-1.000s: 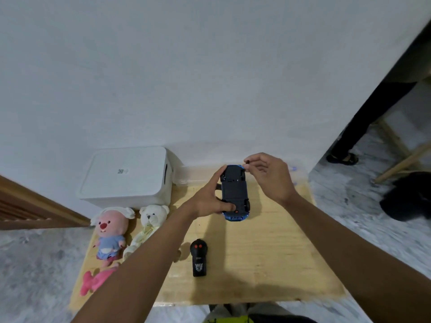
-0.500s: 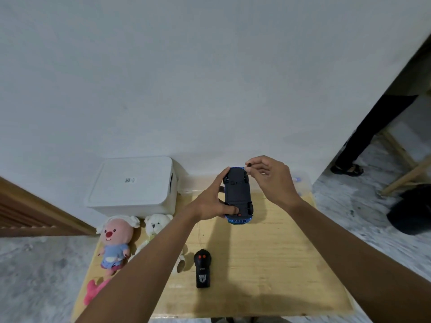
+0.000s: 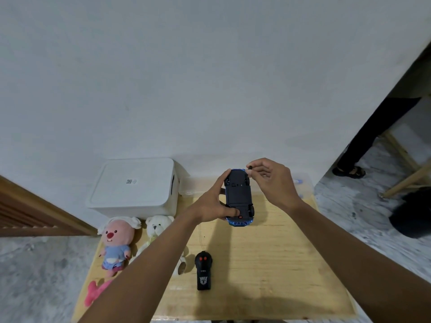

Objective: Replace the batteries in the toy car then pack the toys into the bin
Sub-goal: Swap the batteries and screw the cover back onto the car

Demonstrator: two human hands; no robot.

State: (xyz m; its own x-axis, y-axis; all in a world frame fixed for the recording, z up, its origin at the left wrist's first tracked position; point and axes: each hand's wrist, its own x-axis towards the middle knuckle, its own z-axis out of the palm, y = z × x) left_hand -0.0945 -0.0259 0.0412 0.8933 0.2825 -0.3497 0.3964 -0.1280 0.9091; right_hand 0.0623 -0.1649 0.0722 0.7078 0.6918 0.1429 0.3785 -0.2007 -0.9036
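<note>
Both busy above the far side of the table (image 3: 268,264), my left hand (image 3: 210,203) grips the toy car (image 3: 239,194) belly-up, presumably to expose its battery hatch, while my right hand (image 3: 272,183) pinches a small dark tool (image 3: 250,167) at its far end.

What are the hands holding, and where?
The left hand grips the upturned toy car by its side, thumb on its underside. The right hand pinches a small dark thing at the car's far end; I cannot tell what.
</note>
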